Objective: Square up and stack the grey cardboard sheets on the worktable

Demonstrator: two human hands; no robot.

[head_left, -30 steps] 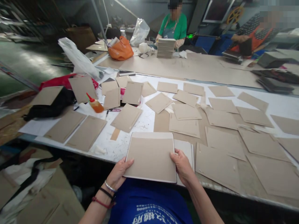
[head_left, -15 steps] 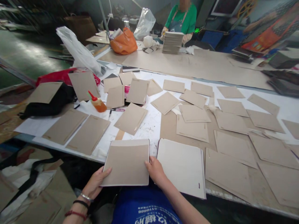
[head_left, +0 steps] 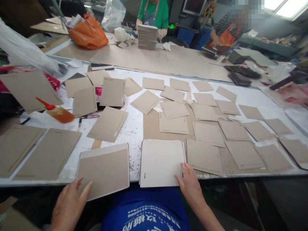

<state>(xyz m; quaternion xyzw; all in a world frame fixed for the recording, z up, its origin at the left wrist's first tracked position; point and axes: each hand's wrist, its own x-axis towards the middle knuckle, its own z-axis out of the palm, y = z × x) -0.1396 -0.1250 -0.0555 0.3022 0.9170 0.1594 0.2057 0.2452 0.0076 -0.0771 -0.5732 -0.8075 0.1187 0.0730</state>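
Observation:
A grey-brown card panel on a white-edged board lies on the table's near edge, tilted slightly. My left hand is just below its lower left edge, fingers spread and holding nothing. To its right lies a white folded cover with a small dark mark near its left edge. My right hand rests with spread fingers at that cover's lower right corner. Many loose card panels are spread beyond and beside it.
The white work table carries more panels, an orange glue bottle and pink-handled scissors. Beyond it, a person in green stands behind a stack of booklets, near an orange bag. Another person works at the right.
My left hand has let go of the white-edged board and dropped below the table edge. The board now lies flat to the left. My right hand has moved to the white cover's lower right corner.

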